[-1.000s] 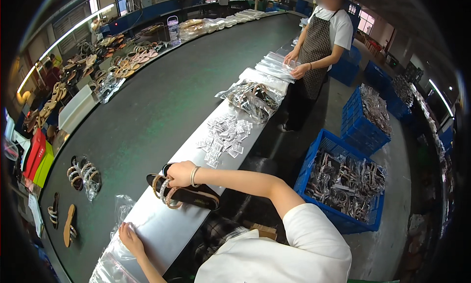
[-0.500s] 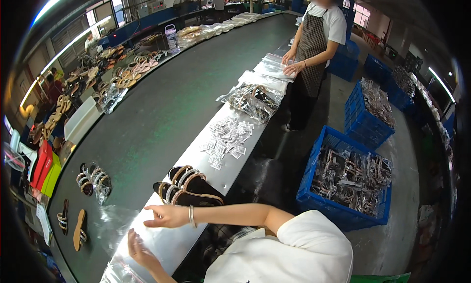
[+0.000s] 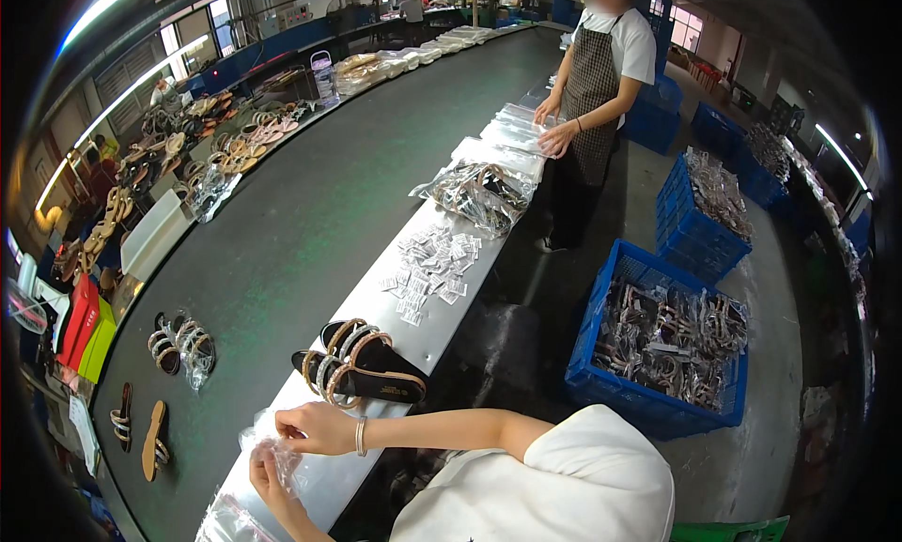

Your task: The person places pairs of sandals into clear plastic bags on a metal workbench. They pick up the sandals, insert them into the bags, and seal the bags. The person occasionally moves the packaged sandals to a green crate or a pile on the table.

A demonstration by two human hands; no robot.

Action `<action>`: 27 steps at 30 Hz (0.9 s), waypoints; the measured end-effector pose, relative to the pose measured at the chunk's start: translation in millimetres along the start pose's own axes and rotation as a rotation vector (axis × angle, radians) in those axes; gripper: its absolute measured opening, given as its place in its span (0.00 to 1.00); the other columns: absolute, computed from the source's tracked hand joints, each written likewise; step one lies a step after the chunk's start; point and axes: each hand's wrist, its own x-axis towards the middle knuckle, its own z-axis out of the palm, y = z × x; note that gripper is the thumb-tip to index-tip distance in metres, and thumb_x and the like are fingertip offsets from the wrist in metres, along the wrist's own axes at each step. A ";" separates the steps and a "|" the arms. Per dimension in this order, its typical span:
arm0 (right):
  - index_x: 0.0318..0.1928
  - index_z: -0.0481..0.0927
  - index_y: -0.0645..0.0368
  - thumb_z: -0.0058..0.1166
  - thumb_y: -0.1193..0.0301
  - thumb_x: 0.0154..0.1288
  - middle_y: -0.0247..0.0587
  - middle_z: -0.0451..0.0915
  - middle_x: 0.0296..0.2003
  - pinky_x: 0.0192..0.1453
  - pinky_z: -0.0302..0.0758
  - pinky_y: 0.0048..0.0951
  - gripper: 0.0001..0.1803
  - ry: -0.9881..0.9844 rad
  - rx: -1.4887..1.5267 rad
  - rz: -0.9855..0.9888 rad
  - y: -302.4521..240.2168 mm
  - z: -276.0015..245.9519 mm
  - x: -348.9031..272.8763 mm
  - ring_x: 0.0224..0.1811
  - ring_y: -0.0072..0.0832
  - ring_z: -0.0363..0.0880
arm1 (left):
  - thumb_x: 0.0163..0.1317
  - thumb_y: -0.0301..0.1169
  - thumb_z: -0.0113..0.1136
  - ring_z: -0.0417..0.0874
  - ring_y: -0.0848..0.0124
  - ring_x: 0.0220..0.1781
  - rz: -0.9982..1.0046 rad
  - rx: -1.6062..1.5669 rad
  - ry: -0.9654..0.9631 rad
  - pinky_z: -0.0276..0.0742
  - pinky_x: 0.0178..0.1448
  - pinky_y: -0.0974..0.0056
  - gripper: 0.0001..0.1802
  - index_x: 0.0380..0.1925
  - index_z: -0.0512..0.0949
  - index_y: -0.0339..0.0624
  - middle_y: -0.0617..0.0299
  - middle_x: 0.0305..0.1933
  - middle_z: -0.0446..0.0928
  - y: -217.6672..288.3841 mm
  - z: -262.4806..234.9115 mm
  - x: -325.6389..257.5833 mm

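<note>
A: Item one, what we hold. Our left hand [image 3: 271, 474] and right hand [image 3: 315, 427] both have their fingers pinched narrow on a clear plastic bag [image 3: 272, 451], at the near end of the pale surface [image 3: 489, 260] strip. We judge the bag is being opened; nothing sits inside it yet.

B: Item two, the goods. A pair of black sandals with beaded straps [image 3: 357, 363] lies unbagged on the surface just beyond our right hand, apart from it. So bagging this pair looks still to do.

A: Item three, stock. Small white packets [image 3: 430, 270] are scattered farther along, then a heap of bagged sandals [image 3: 479, 193]. A blue crate [image 3: 658, 354] to the right on the floor holds more bagged pairs.

B: Item four, room. The strip is narrow: its right edge drops to the floor, its left meets the dark belt [image 3: 310, 213]. Open room lies between sandals and packets. A co-worker [image 3: 601, 82] stands far along, well apart.
</note>
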 end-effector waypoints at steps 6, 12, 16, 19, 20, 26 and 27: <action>0.30 0.72 0.55 0.54 0.68 0.52 0.39 0.77 0.20 0.29 0.72 0.36 0.07 0.083 -0.179 -0.011 7.0 -10.3 -7.5 0.23 0.36 0.78 | 0.66 0.32 0.46 0.76 0.71 0.34 0.002 -0.479 0.169 0.75 0.41 0.64 0.11 0.32 0.73 0.36 0.63 0.29 0.74 -16.0 -16.5 -4.2; 0.29 0.77 0.61 0.58 0.72 0.48 0.40 0.79 0.23 0.34 0.76 0.26 0.07 0.178 -0.044 0.206 50.1 -26.8 -15.9 0.27 0.24 0.80 | 0.66 0.29 0.43 0.75 0.72 0.33 -0.205 -1.479 -0.001 0.74 0.44 0.66 0.10 0.27 0.71 0.38 0.62 0.27 0.73 -19.5 -17.1 5.2; 0.31 0.77 0.58 0.57 0.68 0.51 0.38 0.79 0.22 0.33 0.74 0.28 0.08 0.173 0.042 0.197 37.7 -20.9 -19.5 0.26 0.28 0.80 | 0.66 0.33 0.42 0.57 0.81 0.18 -0.136 -1.406 -0.360 0.56 0.24 0.73 0.10 0.25 0.64 0.45 0.72 0.19 0.59 -3.2 -9.4 0.2; 0.38 0.76 0.59 0.64 0.59 0.51 0.34 0.71 0.21 0.32 0.70 0.26 0.20 0.230 -0.150 0.261 10.6 -48.1 -51.5 0.25 0.26 0.72 | 0.62 0.32 0.47 0.52 0.80 0.15 0.059 -1.099 0.294 0.53 0.22 0.72 0.11 0.20 0.63 0.48 0.73 0.16 0.56 37.0 -22.4 -23.5; 0.40 0.76 0.61 0.66 0.60 0.51 0.32 0.68 0.22 0.30 0.67 0.23 0.22 0.318 -0.284 0.223 7.0 -60.6 -64.2 0.24 0.21 0.68 | 0.62 0.32 0.48 0.54 0.81 0.15 0.233 -1.029 0.465 0.54 0.22 0.73 0.10 0.21 0.66 0.47 0.73 0.16 0.57 51.6 -38.0 -41.5; 0.38 0.75 0.60 0.59 0.39 0.45 0.43 0.71 0.33 0.47 0.66 0.40 0.35 0.104 -0.993 0.306 51.9 -92.8 -92.2 0.39 0.39 0.70 | 0.68 0.39 0.48 0.62 0.82 0.21 0.380 0.089 0.270 0.56 0.23 0.76 0.14 0.30 0.74 0.41 0.68 0.25 0.66 26.7 -50.4 -35.1; 0.36 0.76 0.59 0.59 0.41 0.46 0.43 0.73 0.31 0.45 0.68 0.40 0.33 0.103 -0.994 0.311 61.7 -88.6 -91.7 0.38 0.40 0.72 | 0.69 0.40 0.47 0.61 0.83 0.21 0.216 0.236 0.185 0.55 0.22 0.75 0.15 0.32 0.74 0.40 0.68 0.25 0.65 12.7 -38.8 -23.0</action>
